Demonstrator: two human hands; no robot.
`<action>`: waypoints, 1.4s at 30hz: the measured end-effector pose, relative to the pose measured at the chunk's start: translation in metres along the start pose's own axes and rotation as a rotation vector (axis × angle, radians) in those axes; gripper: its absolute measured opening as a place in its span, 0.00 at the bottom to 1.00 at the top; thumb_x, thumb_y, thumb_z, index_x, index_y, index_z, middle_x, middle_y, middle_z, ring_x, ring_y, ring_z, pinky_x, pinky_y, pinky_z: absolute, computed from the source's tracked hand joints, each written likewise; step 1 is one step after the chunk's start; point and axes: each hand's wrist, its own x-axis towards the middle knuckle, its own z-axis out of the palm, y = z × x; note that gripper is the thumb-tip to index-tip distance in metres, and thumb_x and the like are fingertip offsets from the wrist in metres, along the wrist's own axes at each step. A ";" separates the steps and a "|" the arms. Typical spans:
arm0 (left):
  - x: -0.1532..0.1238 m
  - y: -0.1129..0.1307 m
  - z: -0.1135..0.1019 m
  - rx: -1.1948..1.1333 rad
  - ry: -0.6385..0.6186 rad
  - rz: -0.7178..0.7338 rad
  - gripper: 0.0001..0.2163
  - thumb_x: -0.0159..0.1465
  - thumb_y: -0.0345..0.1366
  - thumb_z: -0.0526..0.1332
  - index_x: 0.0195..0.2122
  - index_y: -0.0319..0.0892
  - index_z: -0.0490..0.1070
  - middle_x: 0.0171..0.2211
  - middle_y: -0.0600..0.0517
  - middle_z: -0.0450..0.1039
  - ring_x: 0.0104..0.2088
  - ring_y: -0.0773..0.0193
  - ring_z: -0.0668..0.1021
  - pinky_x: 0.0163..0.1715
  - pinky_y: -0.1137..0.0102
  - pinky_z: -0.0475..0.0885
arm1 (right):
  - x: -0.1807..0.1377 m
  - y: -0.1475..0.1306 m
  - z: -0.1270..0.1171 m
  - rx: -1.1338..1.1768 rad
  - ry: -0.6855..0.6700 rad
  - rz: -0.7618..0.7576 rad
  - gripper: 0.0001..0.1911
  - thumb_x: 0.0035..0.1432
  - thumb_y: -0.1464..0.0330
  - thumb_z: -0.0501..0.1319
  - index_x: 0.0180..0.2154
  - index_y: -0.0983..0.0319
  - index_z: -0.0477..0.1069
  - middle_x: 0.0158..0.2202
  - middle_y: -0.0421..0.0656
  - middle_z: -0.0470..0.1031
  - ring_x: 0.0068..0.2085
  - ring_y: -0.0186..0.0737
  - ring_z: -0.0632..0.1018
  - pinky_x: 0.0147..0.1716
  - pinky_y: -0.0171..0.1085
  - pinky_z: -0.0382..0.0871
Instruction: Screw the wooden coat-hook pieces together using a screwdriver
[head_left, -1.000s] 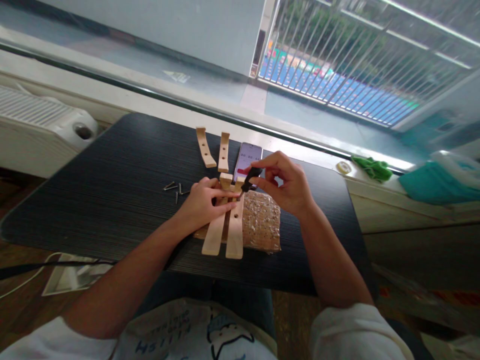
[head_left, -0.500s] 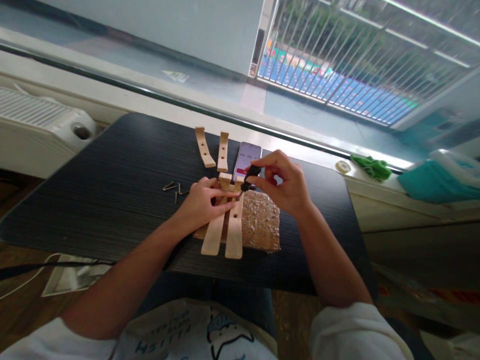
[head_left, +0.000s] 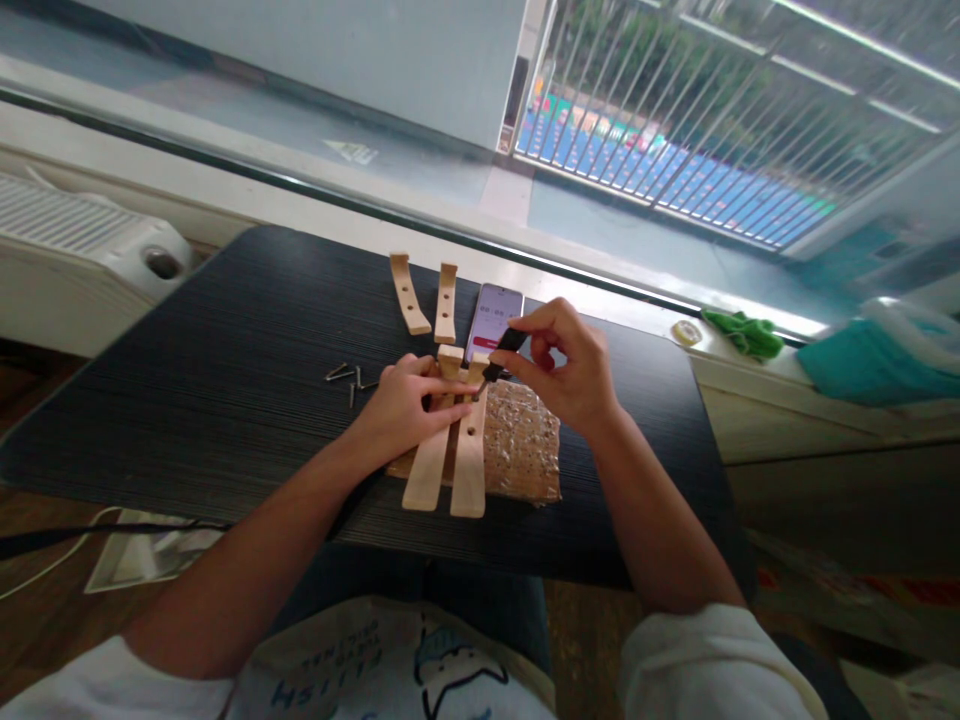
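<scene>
My right hand (head_left: pixel 571 362) pinches the black handle of a screwdriver (head_left: pixel 511 341) between thumb and fingers. Its shaft slants down to a hole in the right one of two pale wooden pieces (head_left: pixel 469 470). My left hand (head_left: pixel 409 402) lies across both pieces, thumb and index finger closing at the screwdriver's tip; whatever they pinch is too small to make out. Beside it lies the left wooden piece (head_left: pixel 424 478), partly covered by the hand. Both pieces rest on a brown block wrapped in clear plastic (head_left: pixel 523 440).
Two shorter curved wooden pieces with holes (head_left: pixel 409 295) lie at the back of the dark table (head_left: pixel 187 370). A phone (head_left: pixel 495 312) with a lit screen is behind my right hand. Several screws (head_left: pixel 352 390) lie left of my left hand. A green cloth (head_left: pixel 742 335) is on the sill.
The screwdriver handle has turned slightly, and my right fingers have shifted a little on it. My left hand and the wooden pieces stay where they were.
</scene>
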 end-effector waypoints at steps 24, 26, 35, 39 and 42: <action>0.000 0.004 -0.002 0.005 -0.015 -0.030 0.12 0.58 0.37 0.68 0.43 0.51 0.80 0.36 0.50 0.74 0.41 0.55 0.71 0.48 0.57 0.67 | -0.002 -0.003 0.008 -0.148 0.143 -0.096 0.12 0.52 0.67 0.68 0.34 0.58 0.65 0.22 0.30 0.57 0.21 0.26 0.59 0.20 0.33 0.56; 0.000 0.004 -0.002 0.007 -0.018 -0.037 0.11 0.58 0.37 0.68 0.43 0.51 0.80 0.36 0.49 0.74 0.41 0.55 0.71 0.48 0.56 0.67 | -0.002 -0.003 0.009 -0.151 0.151 -0.096 0.12 0.52 0.68 0.68 0.33 0.58 0.64 0.22 0.30 0.56 0.21 0.26 0.59 0.20 0.32 0.56; 0.000 0.003 -0.001 0.001 -0.011 -0.022 0.11 0.57 0.37 0.68 0.43 0.51 0.80 0.37 0.50 0.75 0.41 0.56 0.71 0.48 0.56 0.68 | -0.003 -0.004 0.010 -0.189 0.167 -0.092 0.12 0.54 0.64 0.67 0.32 0.58 0.63 0.22 0.30 0.59 0.20 0.25 0.60 0.19 0.32 0.57; 0.000 0.003 -0.001 -0.001 -0.008 -0.017 0.11 0.57 0.37 0.68 0.42 0.51 0.80 0.37 0.50 0.75 0.40 0.56 0.71 0.48 0.57 0.68 | -0.004 -0.005 0.011 -0.197 0.161 -0.093 0.13 0.53 0.64 0.67 0.35 0.58 0.64 0.23 0.30 0.64 0.21 0.26 0.64 0.20 0.31 0.60; 0.000 0.003 -0.002 -0.010 -0.009 -0.009 0.11 0.58 0.37 0.68 0.42 0.50 0.80 0.38 0.49 0.75 0.40 0.56 0.71 0.47 0.57 0.68 | -0.004 -0.006 0.010 -0.199 0.126 -0.136 0.11 0.54 0.66 0.67 0.37 0.57 0.65 0.26 0.33 0.68 0.23 0.26 0.67 0.22 0.32 0.64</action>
